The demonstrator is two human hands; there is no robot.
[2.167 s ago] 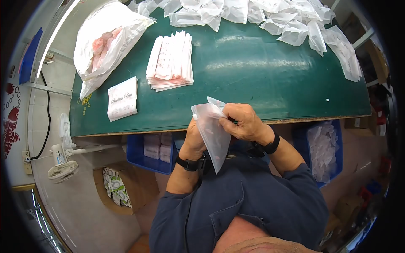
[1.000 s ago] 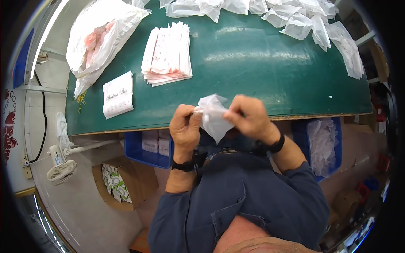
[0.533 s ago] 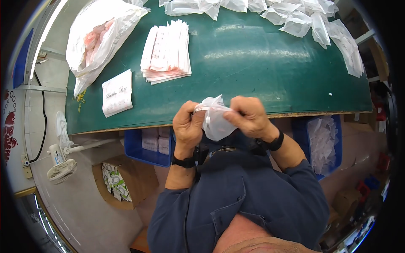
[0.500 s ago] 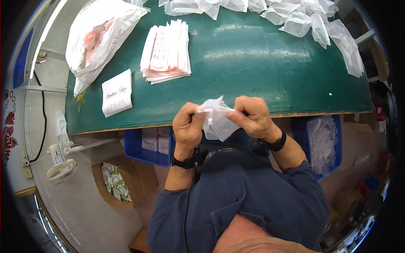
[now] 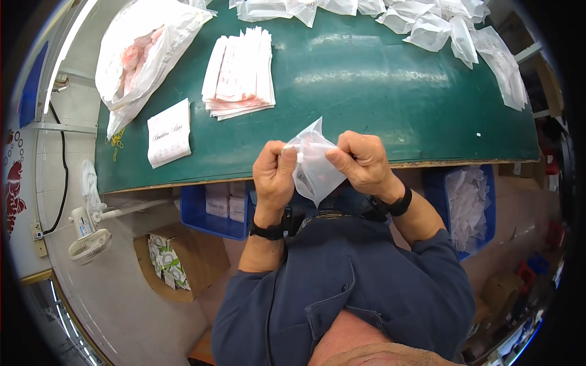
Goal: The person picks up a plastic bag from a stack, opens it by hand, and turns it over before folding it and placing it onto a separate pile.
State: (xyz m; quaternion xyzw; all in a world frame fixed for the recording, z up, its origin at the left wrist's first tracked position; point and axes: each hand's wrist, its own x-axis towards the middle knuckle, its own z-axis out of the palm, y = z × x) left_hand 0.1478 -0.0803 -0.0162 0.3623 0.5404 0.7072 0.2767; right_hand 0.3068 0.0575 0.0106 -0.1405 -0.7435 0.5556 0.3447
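1. Hands: two, both at the near table edge, close to the body, both on one clear plastic bag (image 5: 314, 165).
2. Left hand (image 5: 273, 177) has fingers curled in, thumb and forefinger pinching the bag's top left corner.
3. Right hand (image 5: 360, 161) has fingers curled, pinching the bag's top right edge; the top is pulled taut between the two hands.
4. Bag hangs from the pinch, lower point toward the chest, upper part over the green table (image 5: 366, 110) edge. Contents too faint to tell.
5. One wristband on each wrist, two in all, dark.
6. One stack of flat white and pink packets (image 5: 239, 73) on the table's far left part; count of sheets unreadable.
7. One single printed white packet (image 5: 169, 133) lies flat just left of the stack, apart from it.
8. One large white sack (image 5: 143, 49) at the far left corner, pink items inside.
9. Loose heap of filled clear bags (image 5: 452, 30) along the far and right edge; too overlapped to count.
10. Two blue bins under the table: one left (image 5: 213, 213), one right (image 5: 467, 207), both with white packets.
11. One small white fan (image 5: 88, 241) and one open cardboard box (image 5: 174, 265) on the floor at left.
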